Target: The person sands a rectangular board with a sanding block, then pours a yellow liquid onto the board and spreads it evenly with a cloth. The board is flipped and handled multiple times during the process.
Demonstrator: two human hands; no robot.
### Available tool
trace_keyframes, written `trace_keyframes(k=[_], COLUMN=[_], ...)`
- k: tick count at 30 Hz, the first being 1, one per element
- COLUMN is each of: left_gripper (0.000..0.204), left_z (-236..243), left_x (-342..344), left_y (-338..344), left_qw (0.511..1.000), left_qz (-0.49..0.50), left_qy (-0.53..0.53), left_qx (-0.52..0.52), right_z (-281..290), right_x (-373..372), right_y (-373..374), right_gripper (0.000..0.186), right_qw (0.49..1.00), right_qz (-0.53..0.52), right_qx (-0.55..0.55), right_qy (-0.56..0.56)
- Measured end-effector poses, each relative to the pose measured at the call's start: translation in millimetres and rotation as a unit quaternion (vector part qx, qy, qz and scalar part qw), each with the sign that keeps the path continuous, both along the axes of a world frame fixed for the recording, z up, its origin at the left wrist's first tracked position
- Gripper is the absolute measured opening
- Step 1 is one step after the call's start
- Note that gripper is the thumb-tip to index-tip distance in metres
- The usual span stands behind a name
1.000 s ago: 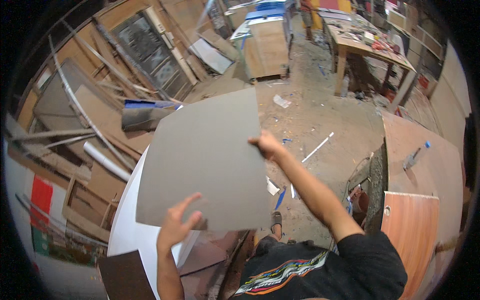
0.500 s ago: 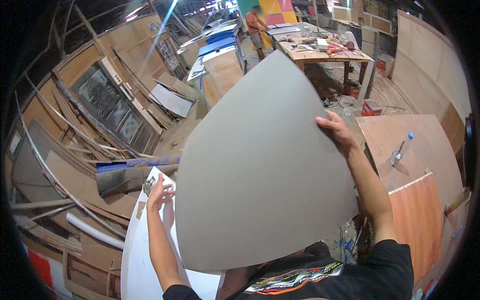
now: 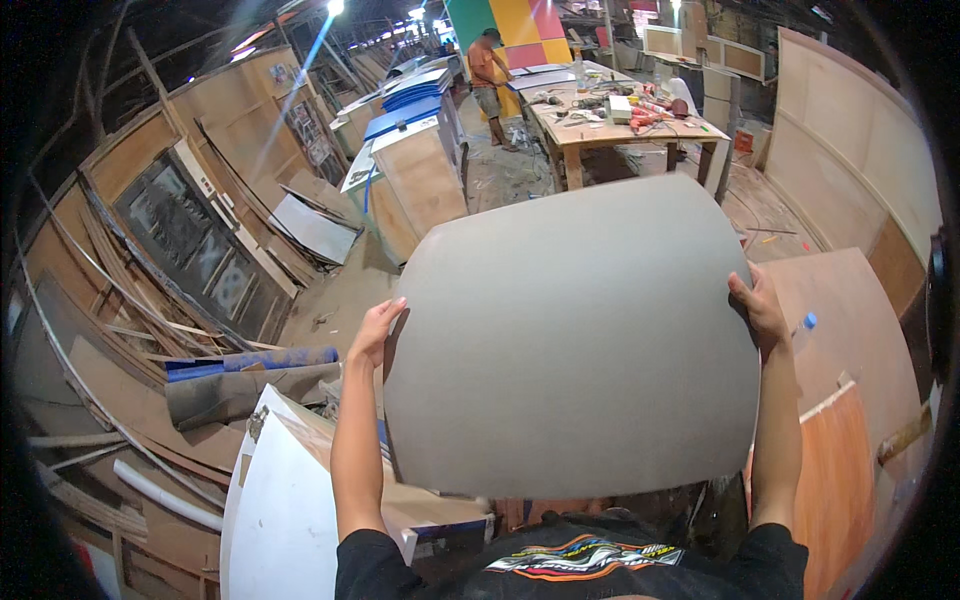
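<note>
A large grey panel (image 3: pixel 575 340) is held up in front of my chest, its flat face turned toward me. My left hand (image 3: pixel 378 328) grips its left edge, thumb on the near face and the other fingers hidden behind. On the opposite edge, my right hand (image 3: pixel 760 303) has the same kind of hold, slightly higher up. The panel hangs between both arms and hides part of the floor and what lies beyond it. Below its left side stands a white board (image 3: pixel 285 500) beside a wooden box-like piece.
Ahead, a worktable (image 3: pixel 570 130) carries tools. A person (image 3: pixel 487 85) in an orange shirt stands beside it. Wooden cabinets (image 3: pixel 425 165) with blue sheets stand ahead left. At right lie a plywood sheet (image 3: pixel 860 330), an orange-brown wood panel (image 3: pixel 835 480) and a blue-capped bottle (image 3: pixel 808 322). Scrap strips lean far left.
The grey panel has turned from standing on a corner to lying level across my view. My left hand, formerly free and apart from it, has taken hold of its left edge.
</note>
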State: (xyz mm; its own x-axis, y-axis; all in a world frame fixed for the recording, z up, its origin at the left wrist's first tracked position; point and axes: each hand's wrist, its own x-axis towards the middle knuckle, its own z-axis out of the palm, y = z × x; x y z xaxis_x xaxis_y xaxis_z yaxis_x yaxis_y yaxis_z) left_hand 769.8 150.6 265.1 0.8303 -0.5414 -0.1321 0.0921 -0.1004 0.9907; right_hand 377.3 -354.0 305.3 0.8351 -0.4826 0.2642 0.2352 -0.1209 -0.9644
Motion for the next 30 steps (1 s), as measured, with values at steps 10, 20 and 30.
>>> trace_keyframes(k=[10, 20, 30], left_gripper=[0.040, 0.061, 0.073], left_z=[-16, -108, -164], left_x=[22, 67, 152], left_y=[-82, -84, -115], left_qw=[0.969, 0.967, 0.982], left_qz=[0.172, 0.228, 0.176], left_qy=[-0.169, -0.081, 0.049], left_qx=[0.056, 0.075, -0.038], right_z=[-87, -186, -148], right_x=[33, 69, 109], right_y=[-45, -15, 28], right_gripper=[0.059, 0.057, 0.063], right_qw=[0.999, 0.993, 0.975], right_qz=[0.018, -0.050, -0.123], right_qx=[0.043, 0.038, -0.053], right_qy=[0.015, 0.098, 0.176])
